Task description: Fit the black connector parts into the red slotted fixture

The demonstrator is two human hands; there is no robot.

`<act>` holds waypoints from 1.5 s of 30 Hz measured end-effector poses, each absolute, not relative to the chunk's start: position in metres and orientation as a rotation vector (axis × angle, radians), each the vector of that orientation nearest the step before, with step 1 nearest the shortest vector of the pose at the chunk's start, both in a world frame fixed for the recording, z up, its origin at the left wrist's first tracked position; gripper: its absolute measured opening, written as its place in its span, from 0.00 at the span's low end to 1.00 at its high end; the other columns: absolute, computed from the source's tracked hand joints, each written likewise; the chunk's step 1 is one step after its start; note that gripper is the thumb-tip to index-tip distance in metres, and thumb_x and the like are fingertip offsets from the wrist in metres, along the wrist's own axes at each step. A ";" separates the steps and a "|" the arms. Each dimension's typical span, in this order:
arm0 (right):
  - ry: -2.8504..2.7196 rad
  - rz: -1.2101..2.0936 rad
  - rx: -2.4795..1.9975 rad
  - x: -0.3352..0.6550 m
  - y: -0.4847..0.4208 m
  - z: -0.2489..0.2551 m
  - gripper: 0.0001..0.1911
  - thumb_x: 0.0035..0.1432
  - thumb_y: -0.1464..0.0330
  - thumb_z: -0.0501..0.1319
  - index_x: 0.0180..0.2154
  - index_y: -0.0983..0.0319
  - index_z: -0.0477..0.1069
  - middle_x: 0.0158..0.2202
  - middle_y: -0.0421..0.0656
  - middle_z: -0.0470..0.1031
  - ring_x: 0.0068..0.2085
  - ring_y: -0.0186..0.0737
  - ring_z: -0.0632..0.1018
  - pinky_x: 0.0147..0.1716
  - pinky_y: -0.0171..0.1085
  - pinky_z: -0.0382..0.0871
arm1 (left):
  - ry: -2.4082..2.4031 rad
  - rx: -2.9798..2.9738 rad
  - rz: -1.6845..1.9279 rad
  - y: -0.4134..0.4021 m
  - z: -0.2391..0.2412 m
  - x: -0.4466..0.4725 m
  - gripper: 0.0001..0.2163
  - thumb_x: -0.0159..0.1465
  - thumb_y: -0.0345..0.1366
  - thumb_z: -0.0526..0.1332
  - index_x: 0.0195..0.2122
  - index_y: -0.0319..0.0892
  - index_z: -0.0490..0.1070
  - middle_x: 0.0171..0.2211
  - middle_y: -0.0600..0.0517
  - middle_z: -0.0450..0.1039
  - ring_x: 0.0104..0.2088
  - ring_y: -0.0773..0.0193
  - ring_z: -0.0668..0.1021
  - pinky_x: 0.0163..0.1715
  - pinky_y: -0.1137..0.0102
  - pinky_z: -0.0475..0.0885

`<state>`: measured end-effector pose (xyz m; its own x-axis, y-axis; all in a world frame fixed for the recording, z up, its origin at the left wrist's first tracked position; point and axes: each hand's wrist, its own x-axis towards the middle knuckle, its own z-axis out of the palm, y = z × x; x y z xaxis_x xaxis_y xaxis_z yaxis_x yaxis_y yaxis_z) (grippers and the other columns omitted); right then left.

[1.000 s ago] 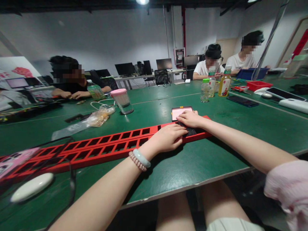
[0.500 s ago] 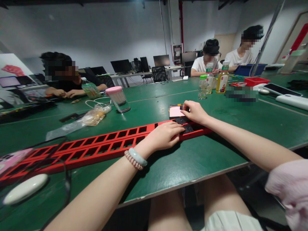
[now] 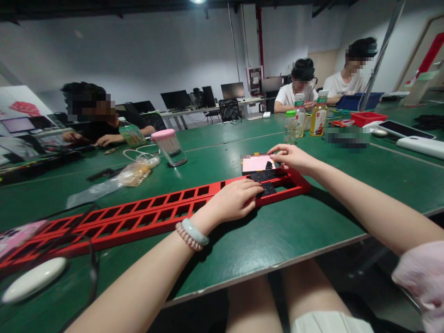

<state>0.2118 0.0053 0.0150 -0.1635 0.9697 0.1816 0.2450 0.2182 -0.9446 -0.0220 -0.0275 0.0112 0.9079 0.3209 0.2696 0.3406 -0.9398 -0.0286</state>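
A long red frame [image 3: 145,212] with two rows of rectangular openings lies across the table. My left hand [image 3: 233,200] rests on it, fingers stretched out flat, with the fingertips at a black block [image 3: 268,188] set in the near row. Another black block [image 3: 262,176] sits in the far row. Just behind the frame is a shallow black-edged tray [image 3: 248,164] with a pink surface, and a small black piece [image 3: 269,165] lies on it. Over the tray's right edge, my right hand [image 3: 290,157] has its fingers apart; the undersides of its fingertips are hidden.
A pink-lidded cup [image 3: 169,148] and a plastic bag [image 3: 133,172] stand behind the frame. Black cables [image 3: 90,249] cross its left end, near a white oval object [image 3: 34,280]. Bottles [image 3: 318,115] and a red bin [image 3: 369,119] are farther back. Three people sit across the table.
My right hand has moved slightly right from over the pink tray to its edge, uncovering the small black piece and the frame's right end. My left hand stays on the frame.
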 end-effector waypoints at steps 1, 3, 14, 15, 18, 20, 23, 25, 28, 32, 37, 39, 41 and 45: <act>-1.533 1.146 -1.125 0.213 0.005 0.016 0.14 0.46 0.67 0.63 0.38 0.61 0.67 0.24 0.37 0.67 0.20 0.26 0.65 0.20 0.29 0.59 | -0.526 -2.989 -0.405 -0.028 0.011 -0.022 0.15 0.60 0.28 0.50 0.48 0.38 0.65 0.48 0.44 0.67 0.48 0.60 0.69 0.50 0.64 0.65; -1.429 1.338 -1.032 0.215 0.005 0.017 0.18 0.42 0.73 0.66 0.38 0.61 0.67 0.26 0.37 0.69 0.23 0.27 0.69 0.22 0.29 0.63 | -0.535 -2.981 -0.401 -0.028 0.011 -0.021 0.15 0.60 0.28 0.50 0.48 0.38 0.65 0.48 0.44 0.66 0.48 0.60 0.69 0.50 0.63 0.65; -1.500 1.631 -0.961 0.226 0.004 0.023 0.15 0.41 0.74 0.66 0.36 0.65 0.73 0.27 0.40 0.72 0.27 0.26 0.70 0.27 0.27 0.66 | -0.517 -2.965 -0.425 -0.030 0.011 -0.019 0.16 0.60 0.28 0.52 0.50 0.38 0.63 0.51 0.44 0.65 0.50 0.60 0.68 0.52 0.62 0.63; -1.531 1.642 -0.975 0.227 0.003 0.024 0.16 0.41 0.74 0.67 0.37 0.65 0.73 0.28 0.40 0.73 0.27 0.26 0.71 0.27 0.27 0.66 | -0.511 -2.962 -0.432 -0.030 0.011 -0.018 0.16 0.60 0.28 0.52 0.50 0.37 0.63 0.51 0.44 0.64 0.50 0.60 0.68 0.52 0.62 0.63; -1.661 1.644 -1.043 0.229 -0.001 0.027 0.19 0.39 0.73 0.67 0.39 0.65 0.73 0.30 0.41 0.74 0.28 0.28 0.72 0.27 0.28 0.66 | -0.495 -2.955 -0.437 -0.032 0.009 -0.017 0.17 0.60 0.27 0.51 0.50 0.37 0.63 0.52 0.43 0.64 0.51 0.59 0.67 0.52 0.62 0.63; -1.791 1.592 -1.097 0.232 -0.003 0.030 0.22 0.39 0.72 0.67 0.41 0.65 0.73 0.29 0.41 0.74 0.26 0.28 0.71 0.26 0.29 0.66 | -0.472 -2.962 -0.425 -0.034 0.008 -0.017 0.17 0.59 0.27 0.51 0.51 0.37 0.63 0.52 0.43 0.63 0.52 0.59 0.67 0.53 0.61 0.63; -1.992 1.475 -1.143 0.235 -0.004 0.033 0.25 0.40 0.67 0.66 0.44 0.64 0.72 0.28 0.40 0.74 0.25 0.29 0.71 0.28 0.31 0.66 | -0.442 -2.982 -0.403 -0.036 0.008 -0.015 0.19 0.59 0.27 0.51 0.52 0.37 0.61 0.53 0.43 0.62 0.54 0.58 0.65 0.54 0.61 0.62; -2.116 1.399 -1.135 0.236 -0.005 0.036 0.25 0.40 0.65 0.66 0.44 0.63 0.72 0.30 0.40 0.75 0.27 0.31 0.72 0.29 0.32 0.66 | -0.438 -2.993 -0.385 -0.037 0.009 -0.014 0.19 0.59 0.28 0.51 0.53 0.37 0.60 0.54 0.43 0.61 0.54 0.58 0.64 0.54 0.61 0.61; -2.294 1.228 -1.106 0.236 -0.006 0.037 0.25 0.39 0.63 0.66 0.42 0.63 0.73 0.30 0.40 0.74 0.28 0.32 0.72 0.29 0.32 0.64 | -0.443 -3.008 -0.365 -0.036 0.009 -0.014 0.19 0.60 0.28 0.51 0.54 0.37 0.59 0.55 0.43 0.59 0.55 0.58 0.63 0.55 0.62 0.61; -2.396 1.002 -1.131 0.231 -0.005 0.030 0.27 0.35 0.62 0.67 0.41 0.65 0.71 0.28 0.38 0.72 0.28 0.32 0.69 0.27 0.31 0.61 | -0.457 -3.016 -0.356 -0.035 0.006 -0.015 0.21 0.60 0.29 0.51 0.56 0.38 0.57 0.57 0.44 0.57 0.57 0.58 0.61 0.56 0.61 0.59; -2.413 0.809 -1.200 0.224 -0.003 0.020 0.26 0.32 0.60 0.68 0.35 0.65 0.66 0.26 0.37 0.69 0.27 0.32 0.67 0.24 0.31 0.58 | -0.440 -3.043 -0.338 -0.035 0.006 -0.014 0.22 0.61 0.30 0.52 0.57 0.41 0.56 0.58 0.45 0.54 0.58 0.57 0.59 0.56 0.60 0.58; -2.431 0.746 -1.192 0.222 -0.005 0.021 0.25 0.32 0.59 0.68 0.33 0.64 0.65 0.26 0.37 0.69 0.27 0.32 0.67 0.24 0.31 0.57 | -0.432 -3.052 -0.336 -0.035 0.007 -0.014 0.22 0.60 0.30 0.53 0.57 0.43 0.56 0.58 0.46 0.54 0.57 0.57 0.60 0.55 0.59 0.59; -2.454 0.694 -1.183 0.220 -0.007 0.022 0.24 0.33 0.58 0.68 0.32 0.63 0.65 0.26 0.37 0.68 0.27 0.32 0.66 0.23 0.30 0.56 | -0.434 -3.053 -0.334 -0.035 0.007 -0.014 0.21 0.60 0.29 0.53 0.56 0.44 0.57 0.58 0.46 0.54 0.57 0.56 0.60 0.55 0.59 0.59; -2.493 0.637 -1.213 0.215 -0.012 0.025 0.23 0.33 0.58 0.68 0.31 0.63 0.65 0.24 0.36 0.66 0.25 0.31 0.64 0.22 0.30 0.53 | -0.437 -3.051 -0.353 -0.035 0.007 -0.014 0.21 0.60 0.29 0.54 0.55 0.43 0.58 0.58 0.45 0.55 0.57 0.56 0.61 0.55 0.60 0.59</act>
